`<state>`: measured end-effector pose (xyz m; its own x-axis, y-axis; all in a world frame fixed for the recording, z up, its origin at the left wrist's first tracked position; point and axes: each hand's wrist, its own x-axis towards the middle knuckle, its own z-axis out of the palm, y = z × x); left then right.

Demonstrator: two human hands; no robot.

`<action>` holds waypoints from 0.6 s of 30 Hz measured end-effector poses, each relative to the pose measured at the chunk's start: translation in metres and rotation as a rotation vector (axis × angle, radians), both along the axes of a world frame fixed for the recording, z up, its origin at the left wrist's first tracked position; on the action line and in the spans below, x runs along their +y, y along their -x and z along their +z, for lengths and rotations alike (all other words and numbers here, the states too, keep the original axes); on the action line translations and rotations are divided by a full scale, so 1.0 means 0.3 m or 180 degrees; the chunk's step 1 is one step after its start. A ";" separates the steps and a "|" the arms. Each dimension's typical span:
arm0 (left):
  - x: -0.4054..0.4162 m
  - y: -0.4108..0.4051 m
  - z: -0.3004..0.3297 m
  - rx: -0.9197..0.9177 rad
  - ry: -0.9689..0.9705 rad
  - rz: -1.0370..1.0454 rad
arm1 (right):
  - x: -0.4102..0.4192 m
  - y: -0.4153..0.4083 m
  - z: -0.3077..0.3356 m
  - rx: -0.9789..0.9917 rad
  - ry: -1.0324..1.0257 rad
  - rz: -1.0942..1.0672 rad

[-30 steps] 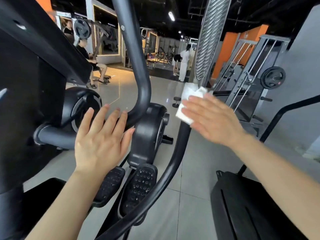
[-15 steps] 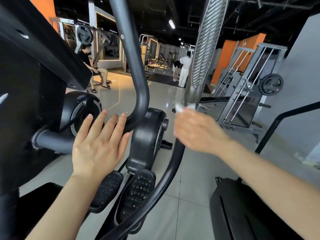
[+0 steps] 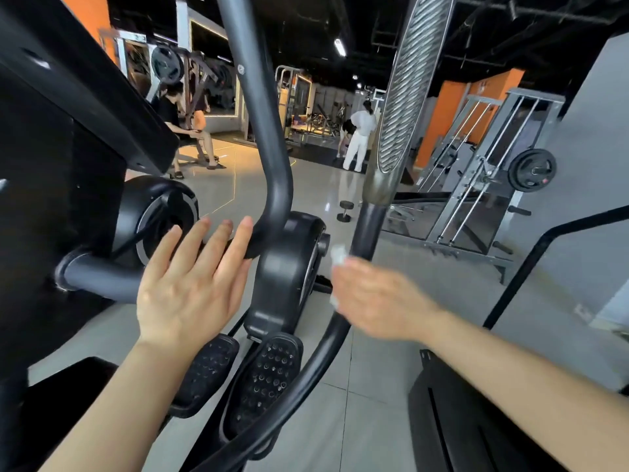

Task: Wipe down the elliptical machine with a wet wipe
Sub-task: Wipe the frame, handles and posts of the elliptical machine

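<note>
The black elliptical machine [image 3: 282,267] fills the left and centre, with two studded pedals low in the middle. My right hand [image 3: 377,298], blurred by motion, presses a white wet wipe [image 3: 338,256] against the machine's right swing arm [image 3: 366,229], just below its ribbed silver grip; most of the wipe is hidden under my palm. My left hand [image 3: 190,287] is held up flat with its fingers straight, the fingertips against the bend of the left swing arm [image 3: 272,185].
A black machine base [image 3: 476,420] lies at the lower right with a black rail above it. A weight rack [image 3: 493,185] stands at the right, a dumbbell [image 3: 345,211] on the tiled floor. People are further back in the gym.
My right hand has slid down the right swing arm with the wipe, from beside the ribbed grip to the bare black tube below it. My left hand has hardly moved.
</note>
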<state>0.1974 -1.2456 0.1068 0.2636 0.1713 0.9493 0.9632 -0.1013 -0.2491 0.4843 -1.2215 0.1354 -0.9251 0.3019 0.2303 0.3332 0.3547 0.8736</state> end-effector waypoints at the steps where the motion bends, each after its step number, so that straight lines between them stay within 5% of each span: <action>1: 0.002 0.001 0.000 -0.0001 0.0013 -0.0001 | 0.016 -0.016 0.080 0.0218 -0.0183 0.0240; 6: -0.002 0.004 -0.006 -0.0002 0.0057 -0.0021 | 0.061 -0.083 0.330 0.0256 -0.0676 0.0516; 11: -0.003 -0.020 -0.003 -0.0177 0.0050 0.0047 | 0.084 -0.094 0.164 0.0853 -0.0415 0.0541; 15: -0.006 -0.014 -0.002 -0.0105 0.0151 0.0045 | 0.070 -0.053 0.000 0.0197 0.0062 0.0384; 18: -0.009 0.003 -0.005 0.0058 0.0154 0.0050 | 0.063 -0.039 0.097 0.0018 -0.0116 0.0444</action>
